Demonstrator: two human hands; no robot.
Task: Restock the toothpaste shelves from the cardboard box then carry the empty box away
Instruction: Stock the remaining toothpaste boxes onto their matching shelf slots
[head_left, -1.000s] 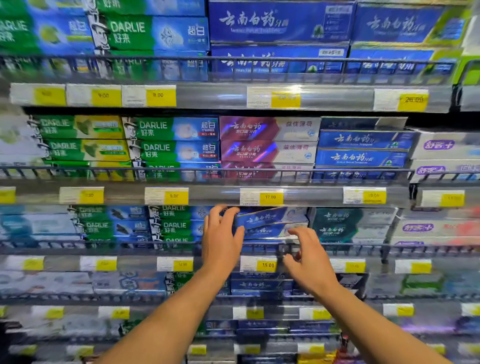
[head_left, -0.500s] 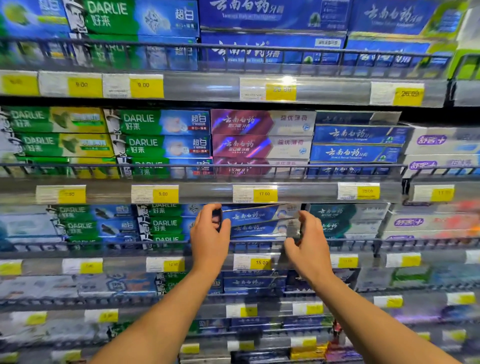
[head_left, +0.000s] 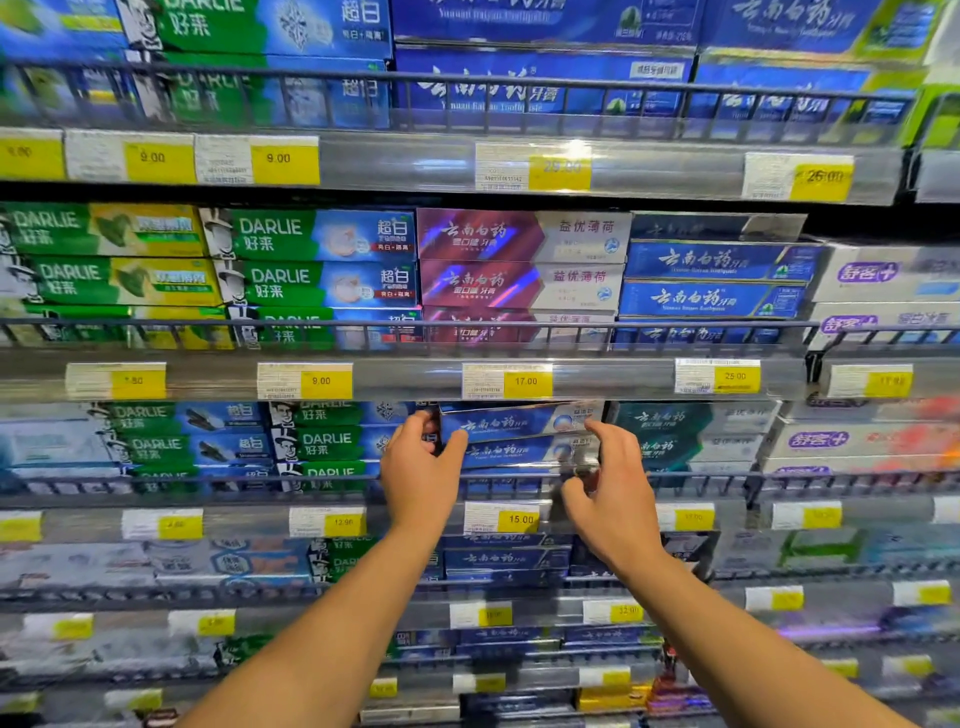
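Store shelving (head_left: 405, 382), rows mostly full. We grip the blue toothpaste stack (head_left: 519, 436) by both ends: left hand (head_left: 418, 478), right hand (head_left: 613, 499), fingers curled on it. Cardboard box out of view; restock midway, carry-off pending.

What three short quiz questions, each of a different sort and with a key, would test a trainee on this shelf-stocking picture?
1. True or false: both hands grip the ends of blue toothpaste boxes.
2. Which price tag sits on the rail directly below those boxes? A) 9.00 B) 15.00 C) 26.00
3. Fill in: left of the blue boxes stand green boxes branded ____.

Key
1. True: the left hand and the right hand hold the stack's two ends.
2. B: the 15.00 tag.
3. DARLIE: the Darlie boxes.
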